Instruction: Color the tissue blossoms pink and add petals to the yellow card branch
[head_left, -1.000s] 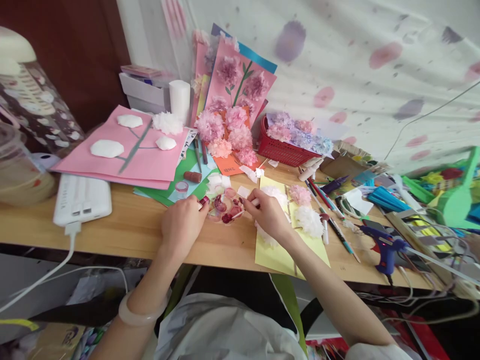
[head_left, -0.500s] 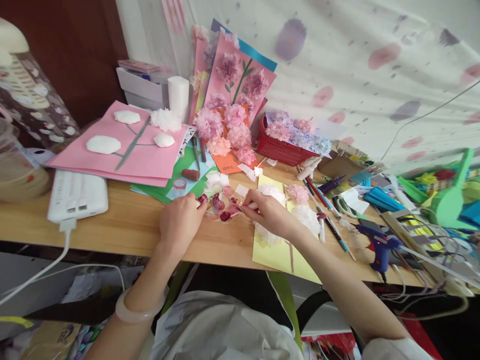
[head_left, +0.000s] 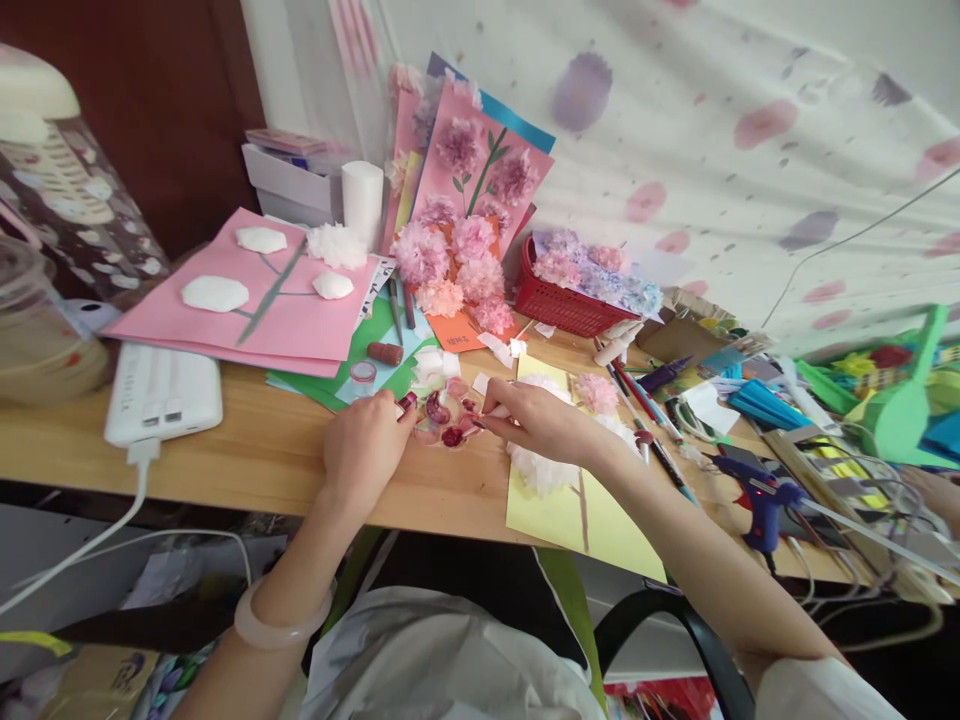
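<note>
My left hand is closed around a small dark red tube, whose end points toward the flower-shaped paint palette. Dark red and purple paint lies in the palette's wells. From the other side, my right hand pinches a thin stick with a dark tip, the tip at the palette's right edge. Beneath my right forearm is a yellow sheet bearing white tissue flowers, a pink tissue flower and a brown stem. A small clear pot stands beyond my left hand.
Pink card and a white power bank lie left. A red basket of tissue flowers stands behind. On the right are pens, a blue glue gun, cables and a green paddle-shaped piece. Another person's hand shows at the right edge.
The view has shifted slightly. My hands keep their holds, and the stick's tip stays by the palette's right side. Another person's hand has appeared at the right edge.
</note>
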